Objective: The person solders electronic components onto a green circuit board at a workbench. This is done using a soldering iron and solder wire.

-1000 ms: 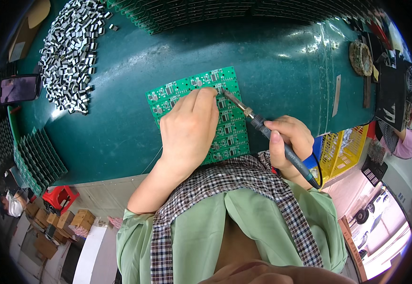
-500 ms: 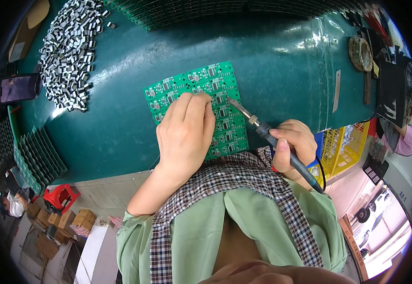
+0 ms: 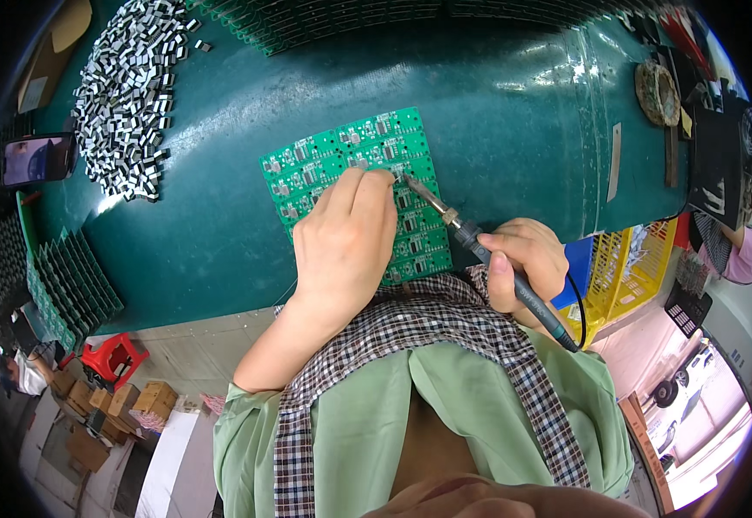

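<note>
A green panel of joined circuit boards [image 3: 305, 153] lies on the table at its near edge, in front of me. My right hand [image 3: 527, 262] is wrapped round the dark handle of a soldering iron [image 3: 476, 239]. The iron slants up and leftward, its tip over the panel's middle, close to my left fingertips; whether it touches a part cannot be made out. Across the panel rests my left hand [image 3: 345, 237], its fingers pinched together and bent down onto the boards. Whatever the pinch holds is hidden under the fingers.
Small metal-cased parts [image 3: 125, 104] are heaped at the far left, beside a phone [image 3: 39, 160]. Upright green boards stand in a row [image 3: 73, 281] at the left and along the far edge. At the right are a flat metal strip [image 3: 615, 164], a round holder [image 3: 657, 93] and a yellow basket [image 3: 626, 268].
My right hand has shifted slightly left and up, bringing the iron's tip closer to my left fingertips. My left hand has moved a little to the right over the panel.
</note>
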`<action>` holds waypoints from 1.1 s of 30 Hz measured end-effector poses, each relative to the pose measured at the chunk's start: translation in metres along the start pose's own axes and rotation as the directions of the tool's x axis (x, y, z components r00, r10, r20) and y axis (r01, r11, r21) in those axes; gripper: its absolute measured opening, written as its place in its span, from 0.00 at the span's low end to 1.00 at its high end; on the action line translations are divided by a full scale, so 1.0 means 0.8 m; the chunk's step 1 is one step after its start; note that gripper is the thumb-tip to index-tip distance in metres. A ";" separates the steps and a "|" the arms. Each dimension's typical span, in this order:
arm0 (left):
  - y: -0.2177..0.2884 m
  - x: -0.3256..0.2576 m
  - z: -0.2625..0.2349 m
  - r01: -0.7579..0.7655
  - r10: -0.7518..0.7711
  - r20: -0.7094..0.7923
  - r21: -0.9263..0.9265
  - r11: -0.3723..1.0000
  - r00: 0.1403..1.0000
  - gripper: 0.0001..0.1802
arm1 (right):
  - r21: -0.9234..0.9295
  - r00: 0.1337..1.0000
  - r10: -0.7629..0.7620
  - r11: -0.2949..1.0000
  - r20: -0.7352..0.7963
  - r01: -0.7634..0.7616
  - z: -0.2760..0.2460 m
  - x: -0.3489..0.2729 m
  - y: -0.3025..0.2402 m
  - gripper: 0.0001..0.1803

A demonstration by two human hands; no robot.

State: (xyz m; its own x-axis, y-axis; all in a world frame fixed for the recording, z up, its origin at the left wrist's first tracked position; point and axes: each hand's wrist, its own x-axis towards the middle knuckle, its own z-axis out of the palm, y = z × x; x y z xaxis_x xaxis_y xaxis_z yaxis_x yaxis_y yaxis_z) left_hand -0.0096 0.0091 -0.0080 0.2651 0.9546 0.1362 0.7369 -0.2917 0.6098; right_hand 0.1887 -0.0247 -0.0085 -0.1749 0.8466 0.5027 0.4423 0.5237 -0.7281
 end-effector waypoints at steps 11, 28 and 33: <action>0.002 -0.013 -0.003 0.006 -0.006 -0.014 -0.032 0.999 1.000 0.08 | 0.008 0.995 0.011 1.000 -0.100 -0.010 -0.007 -0.014 -0.005 0.05; -0.001 -0.011 0.005 -0.028 0.026 -0.049 -0.036 0.999 0.998 0.10 | -0.033 0.999 0.025 0.999 0.026 -0.024 -0.003 -0.002 -0.007 0.06; -0.001 -0.010 0.003 -0.046 0.044 -0.040 -0.034 0.998 0.998 0.10 | -0.031 1.000 0.020 0.999 0.003 -0.020 -0.002 -0.006 -0.009 0.05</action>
State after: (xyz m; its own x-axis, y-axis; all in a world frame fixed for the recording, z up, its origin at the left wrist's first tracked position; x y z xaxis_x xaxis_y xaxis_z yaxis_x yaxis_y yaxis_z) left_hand -0.0112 0.0014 -0.0115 0.2727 0.9424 0.1938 0.7025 -0.3326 0.6291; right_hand 0.1879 -0.0328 -0.0046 -0.1682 0.8572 0.4867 0.4725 0.5034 -0.7234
